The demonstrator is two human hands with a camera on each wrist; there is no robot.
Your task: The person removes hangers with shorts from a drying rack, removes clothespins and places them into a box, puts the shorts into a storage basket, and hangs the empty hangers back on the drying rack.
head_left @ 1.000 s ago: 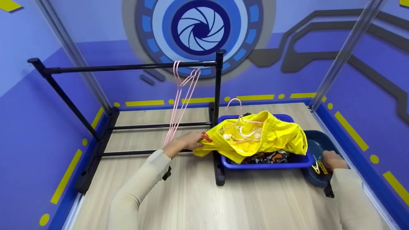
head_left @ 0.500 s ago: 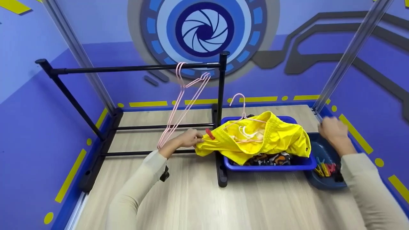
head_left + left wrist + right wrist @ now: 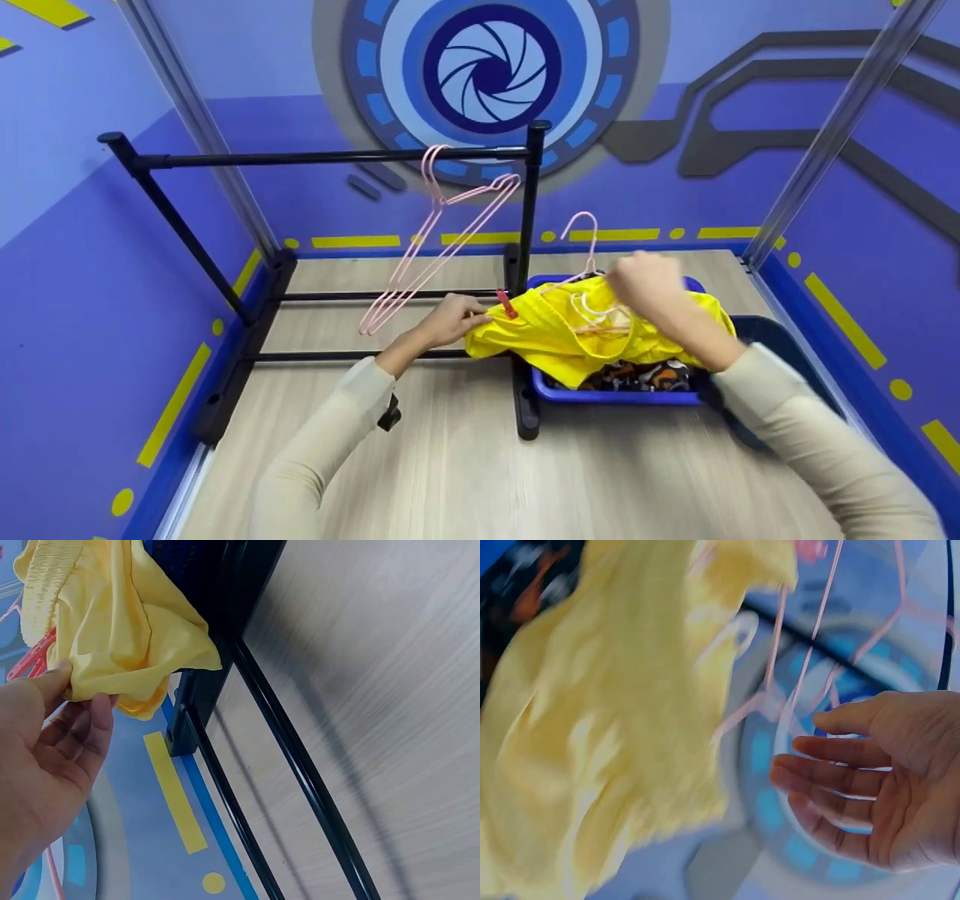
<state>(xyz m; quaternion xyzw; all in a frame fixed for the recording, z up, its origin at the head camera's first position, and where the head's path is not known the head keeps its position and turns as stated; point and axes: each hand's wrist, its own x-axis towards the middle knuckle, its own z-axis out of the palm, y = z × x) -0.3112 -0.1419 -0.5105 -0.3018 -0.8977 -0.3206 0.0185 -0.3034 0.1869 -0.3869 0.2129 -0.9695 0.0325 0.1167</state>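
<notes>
Yellow shorts (image 3: 555, 341) with an elastic waistband and a white drawstring lie across the blue basket (image 3: 622, 397), a pink hanger (image 3: 592, 232) inside the waist with its hook standing up. On their left side a red clothespin (image 3: 507, 304) clips the cloth. My left hand (image 3: 452, 321) pinches the shorts' edge just below that clothespin, thumb against fingers in the left wrist view. Blurred by motion, my right hand (image 3: 646, 285) is over the right part of the shorts; the right wrist view shows its fingers (image 3: 825, 772) loosely bent, with nothing between them.
A black clothes rack (image 3: 300, 158) stands on the left, with pink hangers (image 3: 431, 225) hooked on its top bar. Dark patterned cloth (image 3: 664, 375) lies in the basket under the shorts. At the right wall is a dark teal basin (image 3: 787, 345), partly behind my right arm.
My right hand has risen out of the basin, where clothespins lay, and swung left over the shorts. The left hand keeps its pinch on the shorts. The hangers on the rack have swung.
</notes>
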